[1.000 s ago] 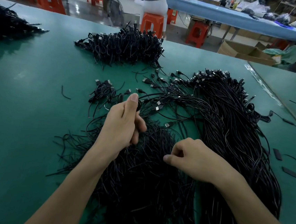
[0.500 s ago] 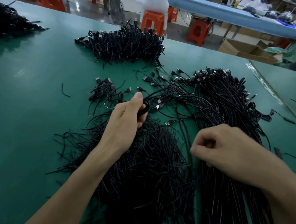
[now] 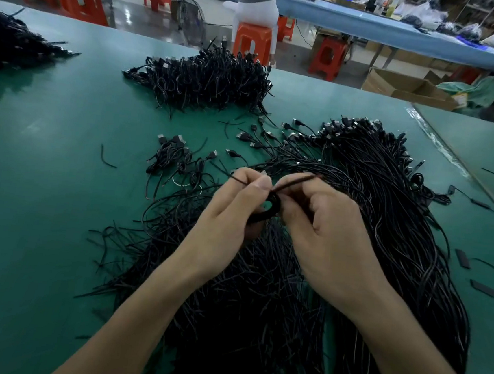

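Both hands meet over the green table mat (image 3: 42,197), and the grip sits where their fingertips come together. The left hand (image 3: 231,215) curls its fingers and thumb round a small coiled black cable (image 3: 272,206). The coil's long axis slants from the fingertips down toward that hand's palm, and its looped end faces the right hand. The right hand (image 3: 325,233) pinches a thin black wire tie (image 3: 297,181) against the top of the coil. The tie lies crosswise over the coil, running left to right. One end pokes out past the left fingers and the other rises slightly to the right, beyond the right knuckles.

Directly under the grip lies a loose heap of short black ties (image 3: 229,290). To its right, a thick bundle of long black USB cables (image 3: 386,230) stretches away, plugs pointing to the far side. Beyond and left of the grip lies a small cluster of bundled cables (image 3: 173,155), and farther off a large pile of tied black cables (image 3: 207,80).
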Demonstrator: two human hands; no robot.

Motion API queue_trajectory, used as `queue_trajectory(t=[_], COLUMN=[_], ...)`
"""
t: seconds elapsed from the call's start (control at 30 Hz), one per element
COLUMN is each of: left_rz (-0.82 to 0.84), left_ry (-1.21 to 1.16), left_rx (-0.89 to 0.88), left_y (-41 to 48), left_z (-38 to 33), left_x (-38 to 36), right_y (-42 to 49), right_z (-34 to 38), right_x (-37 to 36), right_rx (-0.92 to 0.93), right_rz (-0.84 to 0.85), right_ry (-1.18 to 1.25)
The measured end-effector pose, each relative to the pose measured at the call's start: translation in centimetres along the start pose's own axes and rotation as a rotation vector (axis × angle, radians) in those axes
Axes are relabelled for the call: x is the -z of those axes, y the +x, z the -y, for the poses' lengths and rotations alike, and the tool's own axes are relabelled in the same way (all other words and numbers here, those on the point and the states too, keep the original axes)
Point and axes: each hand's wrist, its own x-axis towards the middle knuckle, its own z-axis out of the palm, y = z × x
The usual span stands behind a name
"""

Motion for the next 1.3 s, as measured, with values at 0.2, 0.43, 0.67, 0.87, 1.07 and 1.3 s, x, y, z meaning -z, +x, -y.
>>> queue_trajectory(t=[0.2, 0.43, 0.67, 0.87, 1.07, 1.3], left_rz=[-0.05, -0.093, -0.143, -0.03, 0.245, 0.461], left_ry=[-0.005, -0.041, -0.142, -0.022, -0.002, -0.272], left_rx=[-0.124, -0.112, 0.011, 0.259, 0.624, 0.6], left_y=[-0.1, 0.0, 0.2, 0.2, -0.2, -0.1], left_z=[-0.4, -0.3, -0.3, 0.4, 0.6, 0.2], left_x=[0.0, -0.1, -0.6, 0.1, 0.4, 0.8], right_y=[-0.4, -0.6, -0.9, -0.5, 0.1, 0.2], right_z=[-0.1, 0.0, 0.5, 0.7, 0.6, -0.7], right_x=[0.2, -0.3, -0.8, 0.3, 1.4, 2.0], right_rx=[-0.032, -0.06, 0.225, 0.53, 0.543, 0.202], right_rz=[0.09, -0.041, 0.0, 0.161, 0.307, 0.263], right_ry=[-0.015, -0.034, -0.388, -0.719, -0.624, -0.251])
